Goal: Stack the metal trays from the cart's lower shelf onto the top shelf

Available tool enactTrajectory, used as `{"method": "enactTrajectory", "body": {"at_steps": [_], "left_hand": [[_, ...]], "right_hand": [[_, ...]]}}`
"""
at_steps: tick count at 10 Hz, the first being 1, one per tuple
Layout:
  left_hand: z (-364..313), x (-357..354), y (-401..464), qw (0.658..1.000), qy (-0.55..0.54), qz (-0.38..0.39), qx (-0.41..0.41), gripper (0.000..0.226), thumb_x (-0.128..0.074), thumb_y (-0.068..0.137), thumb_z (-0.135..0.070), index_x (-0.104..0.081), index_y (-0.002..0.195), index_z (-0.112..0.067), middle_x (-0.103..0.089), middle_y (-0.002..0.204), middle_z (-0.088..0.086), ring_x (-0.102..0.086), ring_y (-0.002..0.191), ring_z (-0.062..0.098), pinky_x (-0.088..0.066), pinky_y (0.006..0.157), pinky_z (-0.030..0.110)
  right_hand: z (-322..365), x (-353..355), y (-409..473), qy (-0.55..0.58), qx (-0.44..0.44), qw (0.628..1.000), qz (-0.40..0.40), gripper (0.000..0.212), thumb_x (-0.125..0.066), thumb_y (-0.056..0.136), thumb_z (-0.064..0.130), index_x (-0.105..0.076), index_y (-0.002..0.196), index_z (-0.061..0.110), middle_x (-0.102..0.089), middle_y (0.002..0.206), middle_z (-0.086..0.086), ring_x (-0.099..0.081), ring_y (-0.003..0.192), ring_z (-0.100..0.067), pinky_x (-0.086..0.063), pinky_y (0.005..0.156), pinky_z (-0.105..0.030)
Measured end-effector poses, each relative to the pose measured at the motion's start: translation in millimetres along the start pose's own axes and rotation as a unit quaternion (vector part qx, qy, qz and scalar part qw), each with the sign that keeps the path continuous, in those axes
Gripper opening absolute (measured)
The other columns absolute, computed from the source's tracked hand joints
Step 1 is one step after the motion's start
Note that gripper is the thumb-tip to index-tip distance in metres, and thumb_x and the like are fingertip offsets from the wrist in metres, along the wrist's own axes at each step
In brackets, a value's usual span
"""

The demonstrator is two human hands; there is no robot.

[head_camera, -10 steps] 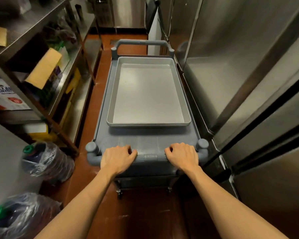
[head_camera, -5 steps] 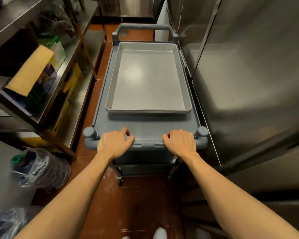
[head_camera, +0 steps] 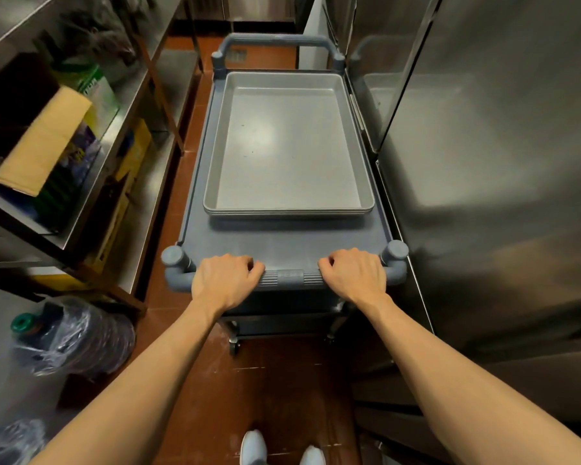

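Note:
A stack of metal trays [head_camera: 287,146] lies on the top shelf [head_camera: 282,243] of a grey plastic cart, toward its far end. Stacked rims show at the near edge of the pile. My left hand [head_camera: 223,280] grips the left part of the cart's near handle [head_camera: 285,276]. My right hand [head_camera: 354,275] grips the same handle on the right. The lower shelf [head_camera: 282,327] is mostly hidden under the top shelf and my arms; what it holds cannot be seen.
Steel shelving [head_camera: 138,105] with cardboard boxes [head_camera: 41,142] lines the left. Stainless fridge doors [head_camera: 483,162] stand close on the right. Plastic-wrapped water jugs [head_camera: 71,337] sit on the red tile floor at the left. My shoes [head_camera: 255,448] show at the bottom. The aisle is narrow.
The cart has rolled back along the aisle with me, still held by both hands. The shelving boxes have shifted in view, and my shoes have come into sight.

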State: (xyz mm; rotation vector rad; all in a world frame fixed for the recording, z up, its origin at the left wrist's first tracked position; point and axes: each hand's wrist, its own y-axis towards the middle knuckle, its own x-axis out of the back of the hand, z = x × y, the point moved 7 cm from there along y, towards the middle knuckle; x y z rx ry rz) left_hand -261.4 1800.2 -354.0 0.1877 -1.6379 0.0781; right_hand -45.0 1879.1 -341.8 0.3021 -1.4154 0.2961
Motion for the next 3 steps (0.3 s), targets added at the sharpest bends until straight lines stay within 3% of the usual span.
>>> {"method": "enactTrajectory", "body": {"at_steps": [1,2,3], "left_hand": [[0.3,1.5,-1.4,1.0,-0.013,0.017,0.01,0.053,-0.024,0.089,-0.056,-0.059,0.067,-0.023,-0.063,0.058,0.002,-0.058,0.051,0.022,-0.036,0.047,0.026],[1.3,11.2,-6.0,0.99,-0.134,0.006,0.047,0.043,-0.034,0.094,-0.059,-0.063,0.09,-0.029,-0.071,0.088,-0.002,-0.067,0.081,0.022,-0.045,0.066,0.034],[-2.2,48.1,-15.5,0.887,-0.445,-0.051,0.109,0.034,-0.046,0.1,-0.042,-0.064,0.109,-0.015,-0.065,0.107,0.003,-0.062,0.1,0.021,-0.05,0.09,0.043]], "right_hand": [[-1.3,2.7,-1.5,0.009,0.002,1.0,0.006,0.046,-0.035,0.082,0.043,-0.055,0.053,0.014,-0.049,0.048,-0.002,-0.048,0.047,-0.026,-0.03,0.049,-0.031],[-2.0,3.0,-4.2,0.025,0.005,1.0,0.015,0.044,-0.036,0.083,0.043,-0.057,0.055,0.015,-0.054,0.052,-0.004,-0.052,0.05,-0.027,-0.032,0.051,-0.032],[-7.7,7.9,-6.1,0.042,-0.001,0.999,0.015,0.038,-0.037,0.084,0.041,-0.056,0.061,0.017,-0.065,0.064,-0.01,-0.06,0.062,-0.035,-0.033,0.055,-0.034]]}}
